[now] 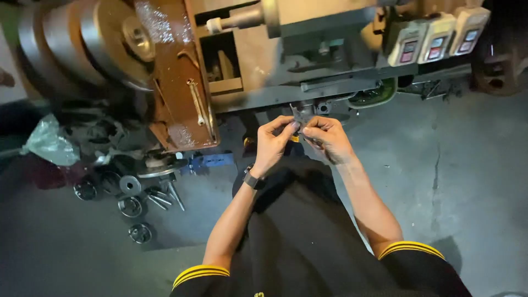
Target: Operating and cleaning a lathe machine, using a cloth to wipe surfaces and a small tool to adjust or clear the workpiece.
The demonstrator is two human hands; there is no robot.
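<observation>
- A clear plastic bag (48,144) lies on the floor, far to the left of the rusty machine (181,82).
- Round metal discs and rings (131,204) are spread on the grey floor (467,181) below the left end of the machine, with some bolts (165,196) just beside them.
- The left hand (273,144), with a dark watch (251,179) on its wrist, is raised in front of the lower edge of the machine; its fingertips pinch the small metal part (301,117).
- The small metal part is dark grey, thin and flat-looking, with an uneven outline. It is held just below the machine, between both hands. Its long axis seems close to upright, with the upper end pointing toward the machine, but it is too small to tell more.
- The right hand (329,140) is closed on the same part from the other side, so both hands meet at it.
- Three pale switch boxes (437,37) sit on the right end of the machine.
</observation>
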